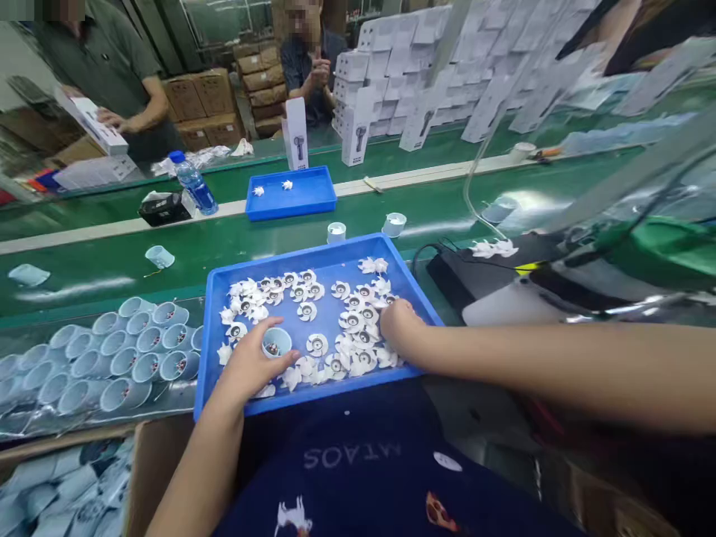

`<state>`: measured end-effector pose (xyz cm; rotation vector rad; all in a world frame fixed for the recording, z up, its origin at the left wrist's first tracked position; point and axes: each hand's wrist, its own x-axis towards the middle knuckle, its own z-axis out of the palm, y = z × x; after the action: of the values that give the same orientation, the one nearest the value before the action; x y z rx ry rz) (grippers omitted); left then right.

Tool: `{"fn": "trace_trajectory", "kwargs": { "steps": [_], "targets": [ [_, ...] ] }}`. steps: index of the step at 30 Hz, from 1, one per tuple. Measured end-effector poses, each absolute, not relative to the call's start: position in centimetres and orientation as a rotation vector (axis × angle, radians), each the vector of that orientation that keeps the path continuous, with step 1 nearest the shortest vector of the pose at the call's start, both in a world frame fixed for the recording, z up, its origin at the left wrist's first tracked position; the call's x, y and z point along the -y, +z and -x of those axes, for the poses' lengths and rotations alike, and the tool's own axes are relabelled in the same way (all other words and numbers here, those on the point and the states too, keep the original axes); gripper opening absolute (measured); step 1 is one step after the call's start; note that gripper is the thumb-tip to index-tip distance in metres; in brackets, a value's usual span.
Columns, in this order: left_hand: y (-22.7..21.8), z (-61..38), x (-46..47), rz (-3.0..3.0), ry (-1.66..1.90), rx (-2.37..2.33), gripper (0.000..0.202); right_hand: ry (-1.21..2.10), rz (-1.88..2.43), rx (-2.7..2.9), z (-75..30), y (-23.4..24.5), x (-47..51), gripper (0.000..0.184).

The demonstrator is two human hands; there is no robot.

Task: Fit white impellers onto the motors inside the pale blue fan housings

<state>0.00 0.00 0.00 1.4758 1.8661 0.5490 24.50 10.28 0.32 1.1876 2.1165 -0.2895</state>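
The cup (277, 343), pale blue and open end up, sits in the near left part of the tray (313, 262). The left hand (249, 365) pinches it by the side between thumb and fingers. A small motor part shows inside it.

Just right of it lie the fans (352, 321), small white impellers in a loose, overlapping heap. The right hand (400, 324) rests on the heap's right edge with its fingers curled down. Whether it has one pinched cannot be told.

The likely trouble is in that heap. The blades interlock, so lifting one fan could drag a neighbour along and flick it over the tray's low rim onto the worktop. Thin blades may also bend if squeezed hard. The cup is held by a light side grip, so a push off centre could tip it or twist it loose.

Left of the tray, the stacked cups (128, 350) lie on their sides. A stray elbow could set them rolling. Beyond, on the green belt (280, 231), stand two more cups (336, 232).
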Motion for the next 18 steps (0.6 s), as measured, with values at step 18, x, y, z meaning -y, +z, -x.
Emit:
{"fn": "trace_trajectory", "kwargs": {
  "steps": [18],
  "targets": [
    [3.0, -4.1, 2.5, -2.089, 0.882, -1.59, 0.055, -3.445, -0.643, -1.103, -25.7, -0.5, -5.3, 0.044]
  ]
}}
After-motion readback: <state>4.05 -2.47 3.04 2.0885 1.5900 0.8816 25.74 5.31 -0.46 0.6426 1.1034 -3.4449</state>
